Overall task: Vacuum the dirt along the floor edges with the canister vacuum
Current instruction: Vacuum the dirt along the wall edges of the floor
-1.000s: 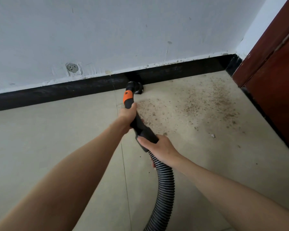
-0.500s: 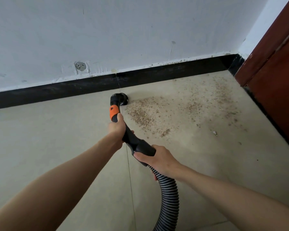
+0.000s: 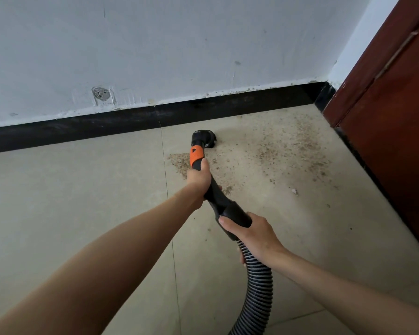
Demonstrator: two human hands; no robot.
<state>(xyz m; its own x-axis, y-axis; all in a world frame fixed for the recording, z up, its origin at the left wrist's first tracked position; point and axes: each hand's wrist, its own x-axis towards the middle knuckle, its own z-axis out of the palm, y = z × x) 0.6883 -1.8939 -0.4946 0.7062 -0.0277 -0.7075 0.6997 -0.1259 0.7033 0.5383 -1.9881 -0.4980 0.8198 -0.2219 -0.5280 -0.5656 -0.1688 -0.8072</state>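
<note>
I hold a black vacuum wand (image 3: 217,197) with an orange band. My left hand (image 3: 198,177) grips the wand just below the orange band. Further back, my right hand (image 3: 252,235) grips the wand's rear end where the ribbed grey hose (image 3: 257,293) joins it. The round black nozzle (image 3: 203,139) sits on the beige tile floor a little in front of the black baseboard (image 3: 82,129). Brown dirt (image 3: 283,151) is scattered over the floor to the right of the nozzle, with a denser patch (image 3: 179,162) beside the wand. The canister is out of view.
A white wall (image 3: 179,44) rises above the baseboard, with a patched round spot (image 3: 101,94). A dark red wooden door (image 3: 392,117) stands along the right side. A small white crumb (image 3: 293,190) lies on the floor near the door.
The nozzle first pulled back from the baseboard toward me and left, then swung right and forward into the dirt patch. Both hands kept their grip on the wand.
</note>
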